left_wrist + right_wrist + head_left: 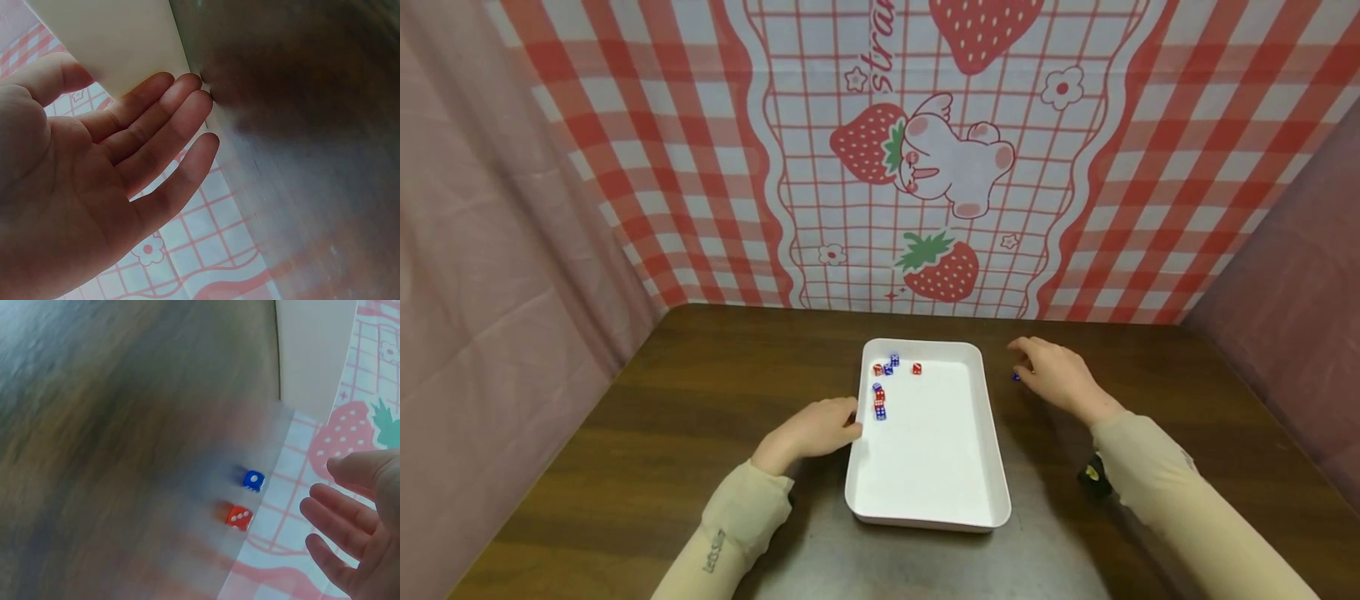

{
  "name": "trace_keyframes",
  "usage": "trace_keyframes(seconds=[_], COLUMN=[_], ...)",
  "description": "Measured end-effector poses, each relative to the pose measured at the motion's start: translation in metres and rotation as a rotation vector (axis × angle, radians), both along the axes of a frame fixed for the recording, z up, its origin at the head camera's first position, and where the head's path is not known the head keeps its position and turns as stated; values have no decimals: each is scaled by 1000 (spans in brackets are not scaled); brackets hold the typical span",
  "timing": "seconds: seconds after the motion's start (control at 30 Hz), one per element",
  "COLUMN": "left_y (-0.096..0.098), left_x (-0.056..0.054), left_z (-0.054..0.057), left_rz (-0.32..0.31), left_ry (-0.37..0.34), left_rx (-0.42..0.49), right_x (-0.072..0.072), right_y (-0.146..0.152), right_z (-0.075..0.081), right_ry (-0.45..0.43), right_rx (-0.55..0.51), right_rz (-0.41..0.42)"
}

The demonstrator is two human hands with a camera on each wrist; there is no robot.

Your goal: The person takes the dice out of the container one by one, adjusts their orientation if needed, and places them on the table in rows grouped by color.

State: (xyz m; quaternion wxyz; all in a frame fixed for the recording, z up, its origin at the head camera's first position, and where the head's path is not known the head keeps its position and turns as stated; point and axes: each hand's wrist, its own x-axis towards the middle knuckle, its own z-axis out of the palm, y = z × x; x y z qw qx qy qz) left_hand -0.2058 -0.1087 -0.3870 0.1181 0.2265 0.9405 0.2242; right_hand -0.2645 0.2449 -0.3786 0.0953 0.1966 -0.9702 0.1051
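Note:
My left hand (pixel 816 427) is at the left side of a white tray (pixel 928 475), its thumb over the rim and its fingers against the outer wall (pixel 134 44). Several red and blue dice lie in the tray's far left part, some of them in a row beside the left wall; one red die (pixel 917 368) sits apart. To the right of the tray, my right hand (pixel 1060 375) hovers with loosely bent fingers and nothing between them. Near it on the table are a blue die (pixel 254 480) and a red die (pixel 239 517); the head view hides most of that spot.
The brown wooden table (pixel 700 375) ends at a hanging red-and-white checked cloth (pixel 715 150) printed with strawberries. Pink curtains (pixel 497 292) hang at both sides. A dark device (pixel 1095 473) shows under the right sleeve.

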Motion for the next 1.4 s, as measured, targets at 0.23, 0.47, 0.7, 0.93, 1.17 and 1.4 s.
trace_keyframes(seconds=[0.23, 0.47, 0.7, 0.93, 1.17, 1.4], left_y=[0, 0, 0, -1, 0, 0], left_x=[0, -1, -1, -2, -1, 0], left_z=[0, -1, -2, -2, -2, -1], left_rz=[-4, 0, -3, -3, -2, -1], left_ry=[3, -4, -6, -4, 2, 3], left_rx=[0, -7, -7, 2, -2, -8], right_x=[2, 6, 9, 13, 16, 16], right_y=[-8, -24, -42, -57, -70, -86], right_z=[3, 4, 4, 10, 19, 30], right_ry=[49, 22, 54, 76, 78, 110], right_rx=[-14, -66, -86, -99, -97, -86], right_rz=[25, 38, 76, 107, 133, 168])
